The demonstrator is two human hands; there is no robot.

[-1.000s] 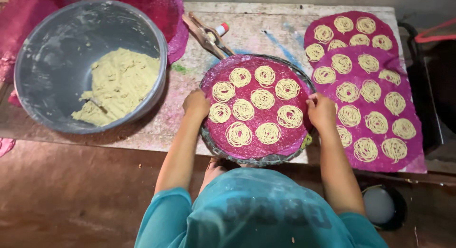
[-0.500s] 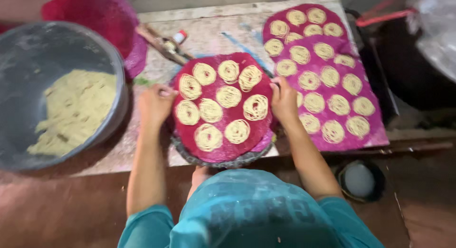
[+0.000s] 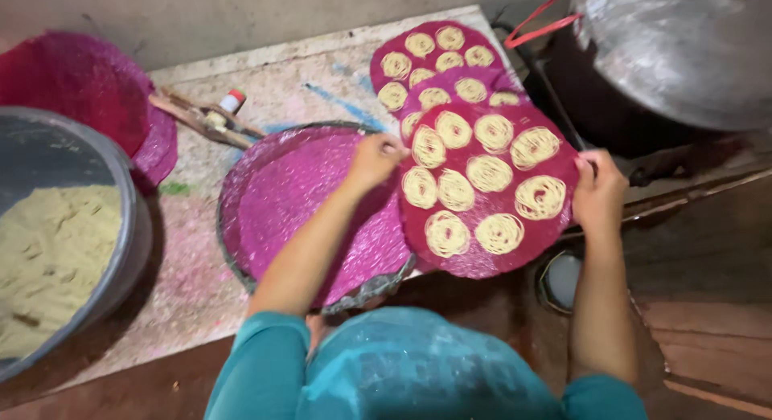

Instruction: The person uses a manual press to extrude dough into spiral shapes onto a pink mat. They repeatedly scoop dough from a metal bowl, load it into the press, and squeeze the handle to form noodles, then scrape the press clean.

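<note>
A round magenta sheet (image 3: 482, 263) carries several pale dough spirals (image 3: 490, 173). My left hand (image 3: 374, 159) grips its left edge and my right hand (image 3: 597, 191) grips its right edge. The sheet hangs over the right side of the counter, above two more spiral-covered magenta sheets (image 3: 434, 54) lying there. To the left lies a round metal tray (image 3: 233, 259) lined with a bare magenta sheet (image 3: 305, 195).
A large grey bowl (image 3: 133, 219) with pale dough (image 3: 44, 259) stands at far left, a stack of magenta sheets (image 3: 76, 86) behind it. A wooden press tool (image 3: 205, 122) lies on the counter. A big dark pot with metal lid (image 3: 667, 54) is at right, a small container (image 3: 560, 279) below.
Both hands have lifted the spiral-covered sheet off the metal tray and carried it right, over the other filled sheets. The tray now shows a bare magenta sheet. The view shifted right.
</note>
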